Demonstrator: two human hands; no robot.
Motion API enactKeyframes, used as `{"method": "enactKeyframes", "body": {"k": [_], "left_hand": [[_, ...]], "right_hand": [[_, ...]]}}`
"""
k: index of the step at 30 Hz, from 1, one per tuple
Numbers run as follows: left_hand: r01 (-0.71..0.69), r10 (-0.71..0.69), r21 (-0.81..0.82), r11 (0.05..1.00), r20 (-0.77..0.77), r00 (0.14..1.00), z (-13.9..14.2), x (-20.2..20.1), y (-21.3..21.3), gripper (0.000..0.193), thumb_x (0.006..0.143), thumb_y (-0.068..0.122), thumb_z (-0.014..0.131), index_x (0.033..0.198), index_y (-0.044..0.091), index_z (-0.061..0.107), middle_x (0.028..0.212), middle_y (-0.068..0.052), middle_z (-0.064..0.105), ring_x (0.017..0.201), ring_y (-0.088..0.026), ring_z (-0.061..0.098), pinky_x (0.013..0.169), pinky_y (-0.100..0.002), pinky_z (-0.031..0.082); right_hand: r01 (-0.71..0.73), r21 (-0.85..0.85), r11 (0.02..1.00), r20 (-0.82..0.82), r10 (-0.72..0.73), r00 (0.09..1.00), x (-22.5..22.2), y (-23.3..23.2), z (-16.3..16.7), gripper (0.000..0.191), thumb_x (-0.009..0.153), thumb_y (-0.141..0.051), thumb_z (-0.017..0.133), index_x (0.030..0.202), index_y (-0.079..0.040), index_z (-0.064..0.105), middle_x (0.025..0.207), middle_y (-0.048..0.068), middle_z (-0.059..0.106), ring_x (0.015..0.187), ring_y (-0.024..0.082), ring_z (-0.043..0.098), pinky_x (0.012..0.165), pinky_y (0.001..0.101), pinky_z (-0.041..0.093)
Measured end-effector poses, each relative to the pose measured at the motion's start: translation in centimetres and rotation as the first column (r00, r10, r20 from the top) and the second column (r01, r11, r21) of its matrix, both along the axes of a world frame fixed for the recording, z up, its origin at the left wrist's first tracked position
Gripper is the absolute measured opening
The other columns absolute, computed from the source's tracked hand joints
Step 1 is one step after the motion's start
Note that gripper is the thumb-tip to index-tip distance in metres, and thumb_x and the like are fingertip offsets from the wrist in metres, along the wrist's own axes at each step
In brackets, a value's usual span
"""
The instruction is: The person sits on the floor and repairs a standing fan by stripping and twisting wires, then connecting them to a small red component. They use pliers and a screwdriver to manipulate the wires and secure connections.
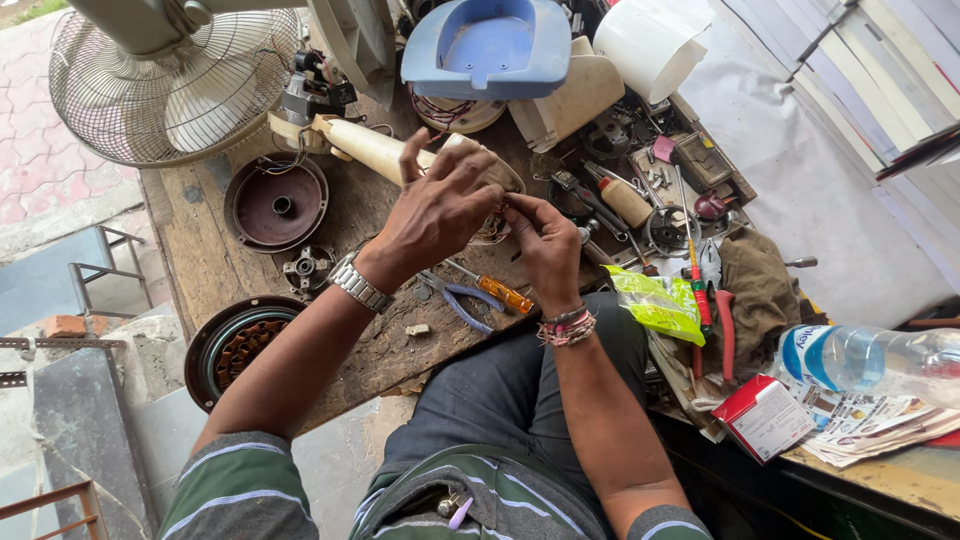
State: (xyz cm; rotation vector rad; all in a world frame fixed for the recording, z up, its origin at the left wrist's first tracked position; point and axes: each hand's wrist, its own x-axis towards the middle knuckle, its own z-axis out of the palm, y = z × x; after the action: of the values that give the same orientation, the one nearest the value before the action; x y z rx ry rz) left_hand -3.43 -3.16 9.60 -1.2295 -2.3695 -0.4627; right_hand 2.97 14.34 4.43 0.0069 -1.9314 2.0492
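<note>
My left hand (440,205) lies over a cream fan motor housing (375,150) on the wooden workbench (205,250), fingers curled on its round end, thumb raised. My right hand (545,240) pinches at the motor's windings (492,228) right beside the left fingers. Most of that round end is hidden by both hands. A metal watch sits on my left wrist, bead bracelets on my right. An orange-handled screwdriver (495,292) and blue-handled pliers (465,300) lie just below my hands.
A wire fan guard (150,100) stands at back left. Dark round motor covers (275,203) and a stator with copper coils (240,345) lie left. A blue plastic cover (487,45), small tools, a green packet (660,303), a water bottle (870,358) and a red-white box (765,415) crowd the right.
</note>
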Motion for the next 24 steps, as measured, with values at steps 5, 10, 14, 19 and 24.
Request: {"method": "enactKeyframes", "body": {"k": [5,10,14,19,24], "left_hand": [[-0.110,0.106,-0.041,0.993,-0.084,0.991,-0.5,-0.3,0.1,0.014,0.100,0.036,0.071,0.094,0.025,0.078,0.158,-0.012,0.050,0.152,-0.030,0.029,0.122,-0.059,-0.007],[-0.184,0.185,0.019,0.983,-0.056,0.981,-0.4,-0.9,0.3,0.024,0.102,0.050,0.069,0.111,0.031,0.081,0.165,-0.005,0.040,0.158,-0.030,0.019,0.123,-0.059,-0.011],[-0.175,0.175,0.039,0.984,0.012,0.985,-0.3,-0.3,0.5,0.023,0.097,0.052,0.072,0.105,0.033,0.082,0.167,-0.006,0.038,0.158,-0.034,0.009,0.119,-0.064,-0.015],[-0.247,0.247,-0.040,0.968,-0.015,0.969,0.3,0.0,1.6,0.022,0.090,0.050,0.078,0.088,0.028,0.081,0.166,-0.007,0.041,0.159,-0.037,-0.001,0.115,-0.070,-0.019],[-0.111,0.108,0.031,0.993,0.080,0.991,0.6,-0.2,1.4,0.008,0.083,0.036,0.077,0.080,0.029,0.080,0.149,-0.005,0.060,0.155,-0.040,0.001,0.111,-0.072,-0.019]], "right_hand": [[0.041,0.150,0.988,0.208,-0.072,0.976,-2.4,0.9,1.1,0.017,0.093,-0.010,0.074,0.109,-0.004,0.077,0.096,0.007,0.078,0.079,0.011,0.071,0.066,0.0231,0.057],[0.026,-0.056,0.998,0.132,-0.018,0.991,-3.8,1.2,1.7,0.014,0.093,-0.004,0.074,0.106,-0.002,0.079,0.095,0.009,0.077,0.082,0.012,0.070,0.073,0.0239,0.056],[-0.066,-0.391,0.918,0.059,0.097,0.994,-2.5,0.3,0.4,0.016,0.093,0.000,0.072,0.108,-0.001,0.077,0.098,0.009,0.078,0.086,0.013,0.071,0.079,0.0232,0.058],[-0.041,-0.304,0.952,0.068,0.065,0.996,-2.2,0.1,-0.7,0.017,0.091,0.002,0.073,0.108,-0.001,0.076,0.097,0.007,0.076,0.084,0.010,0.068,0.074,0.0212,0.056],[0.026,-0.241,0.970,0.015,-0.023,1.000,-2.3,0.2,-0.9,0.014,0.093,-0.002,0.072,0.106,-0.001,0.075,0.096,0.005,0.076,0.085,0.008,0.067,0.075,0.0200,0.056]]}}
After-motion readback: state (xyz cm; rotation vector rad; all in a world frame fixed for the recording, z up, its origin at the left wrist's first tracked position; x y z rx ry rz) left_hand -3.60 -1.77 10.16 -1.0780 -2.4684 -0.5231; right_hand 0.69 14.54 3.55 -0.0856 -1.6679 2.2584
